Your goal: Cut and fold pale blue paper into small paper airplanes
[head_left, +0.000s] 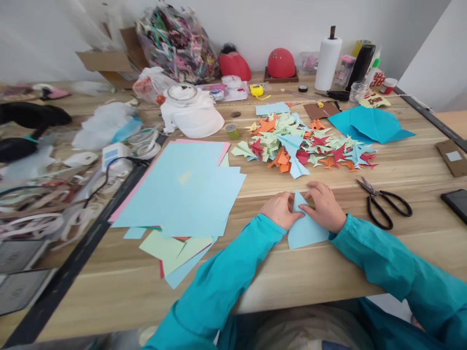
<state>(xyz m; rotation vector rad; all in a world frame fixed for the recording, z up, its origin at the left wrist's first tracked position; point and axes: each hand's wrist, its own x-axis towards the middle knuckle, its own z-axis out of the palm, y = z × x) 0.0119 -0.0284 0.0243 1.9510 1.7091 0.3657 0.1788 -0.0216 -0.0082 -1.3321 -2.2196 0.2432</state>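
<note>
On the near part of the pale wooden table [314,277], right of the centre, the pointed, light-blue paper piece [308,232] lies between your hands, its tip facing the far side. Your left hand [279,210] pinches its left edge near the tip; your right hand [324,206] appears to pinch the right edge, thumbs close together. For a sharp crease, match the edges before you press, steady the tip with one thumb and run the other along the fold. Whether the underside lies even cannot be told from above.

Mind the black-handled metal scissors [373,192] just to the right. Beyond your fingers, the heap of folded green, orange, red and blue paper shapes [284,138] limits the far side; the stack of large light-blue paper sheets [175,194] takes up the left.
</note>
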